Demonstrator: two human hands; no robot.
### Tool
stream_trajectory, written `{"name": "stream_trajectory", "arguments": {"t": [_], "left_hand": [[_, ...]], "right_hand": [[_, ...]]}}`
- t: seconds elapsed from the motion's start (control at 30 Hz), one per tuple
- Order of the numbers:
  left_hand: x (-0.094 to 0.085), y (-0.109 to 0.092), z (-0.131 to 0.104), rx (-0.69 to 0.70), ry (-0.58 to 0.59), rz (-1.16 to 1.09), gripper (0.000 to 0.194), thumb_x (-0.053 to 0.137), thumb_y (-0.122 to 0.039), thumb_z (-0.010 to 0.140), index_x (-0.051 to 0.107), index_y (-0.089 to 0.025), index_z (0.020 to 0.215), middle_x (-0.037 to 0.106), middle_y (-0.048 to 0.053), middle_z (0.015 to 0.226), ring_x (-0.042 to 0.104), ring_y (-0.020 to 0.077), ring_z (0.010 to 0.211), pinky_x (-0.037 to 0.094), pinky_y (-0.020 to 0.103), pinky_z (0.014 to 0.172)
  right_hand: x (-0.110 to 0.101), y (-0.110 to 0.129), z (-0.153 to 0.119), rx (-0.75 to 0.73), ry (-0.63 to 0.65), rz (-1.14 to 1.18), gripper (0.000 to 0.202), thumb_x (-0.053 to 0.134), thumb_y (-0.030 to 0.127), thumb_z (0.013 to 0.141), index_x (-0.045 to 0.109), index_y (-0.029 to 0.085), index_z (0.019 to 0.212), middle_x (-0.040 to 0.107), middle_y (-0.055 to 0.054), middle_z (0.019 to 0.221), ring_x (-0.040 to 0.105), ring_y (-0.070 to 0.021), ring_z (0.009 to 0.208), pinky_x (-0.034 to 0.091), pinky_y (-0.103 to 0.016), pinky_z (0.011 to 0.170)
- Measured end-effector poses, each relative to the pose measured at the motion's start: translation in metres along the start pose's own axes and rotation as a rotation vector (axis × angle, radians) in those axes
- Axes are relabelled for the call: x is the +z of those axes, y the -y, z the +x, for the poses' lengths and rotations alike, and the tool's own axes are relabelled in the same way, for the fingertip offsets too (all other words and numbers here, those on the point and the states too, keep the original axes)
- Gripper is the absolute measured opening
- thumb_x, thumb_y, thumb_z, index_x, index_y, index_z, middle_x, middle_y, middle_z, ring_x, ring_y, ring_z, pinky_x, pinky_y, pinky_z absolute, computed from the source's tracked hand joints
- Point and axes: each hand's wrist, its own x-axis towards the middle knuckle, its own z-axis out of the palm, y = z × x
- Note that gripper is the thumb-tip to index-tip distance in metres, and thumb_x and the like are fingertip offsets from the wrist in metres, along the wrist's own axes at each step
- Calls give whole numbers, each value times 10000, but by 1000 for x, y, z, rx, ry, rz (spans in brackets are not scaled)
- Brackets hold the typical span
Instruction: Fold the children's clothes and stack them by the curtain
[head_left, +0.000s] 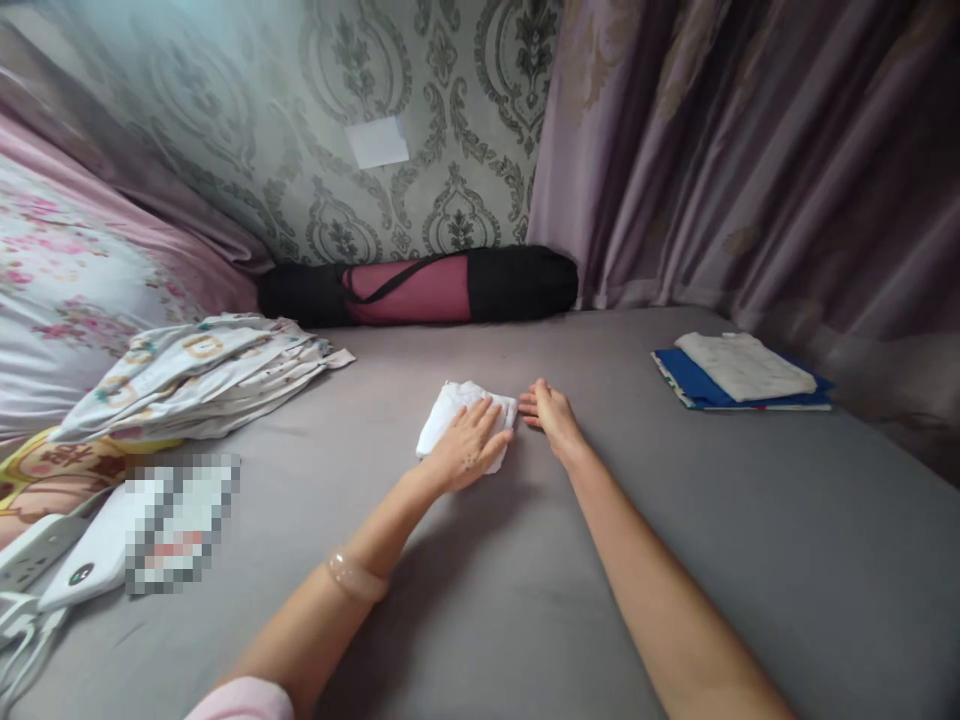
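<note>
A small folded white cloth (442, 418) lies on the grey sheet (480, 600) in the middle of the view. My left hand (471, 445) rests flat on top of it, fingers spread and pointing away from me, covering its right part. Just right of the cloth, my right hand (549, 412) is held with its fingers apart and its palm turned toward the cloth, a small gap between them. Nothing is in my right hand.
Folded cream cloth (742, 366) on a blue folded cloth (675, 380) at right. A black and pink long bag (420, 290) lies along the wall. Patterned fabric (217, 370), a white device (112, 545) and a power strip (37, 555) are at left.
</note>
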Motion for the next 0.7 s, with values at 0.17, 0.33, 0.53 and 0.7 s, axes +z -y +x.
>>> {"name": "stream_trajectory", "arguments": {"t": [0.17, 0.33, 0.53, 0.7], "left_hand": [[-20, 43, 0, -378, -258, -141, 625, 474, -436, 873, 431, -46, 1359, 473, 238, 1386, 431, 309, 1316, 343, 422, 1087], [-18, 68, -1, -798, -139, -474, 716, 502, -532, 820, 449, -37, 1336, 646, 215, 1129, 663, 313, 953, 522, 389, 788], [-26, 57, -2, -861, -115, -895, 578, 712, -495, 677, 615, -106, 1094, 705, 159, 993, 679, 290, 889, 528, 307, 673], [-38, 42, -5, -744, 83, -1344, 546, 810, -413, 608, 630, -116, 1029, 724, 143, 894, 694, 263, 764, 539, 294, 638]], "right_hand": [[0, -8, 0, -9, 46, -382, 339, 382, 344, 956, 640, 152, 850, 715, -105, 862, 657, -133, 644, 462, -190, 502], [1, -7, -13, -9, 75, -530, 342, 516, 351, 875, 629, 148, 624, 692, -123, 651, 664, -200, 617, 486, -266, 583], [8, -5, -32, -239, 156, -805, 384, 474, 457, 865, 688, 142, 918, 718, -176, 1003, 668, -274, 957, 476, -317, 777], [10, -10, -30, -253, 173, -744, 476, 484, 541, 846, 656, 147, 1051, 700, -165, 1073, 650, -283, 998, 468, -331, 811]]}}
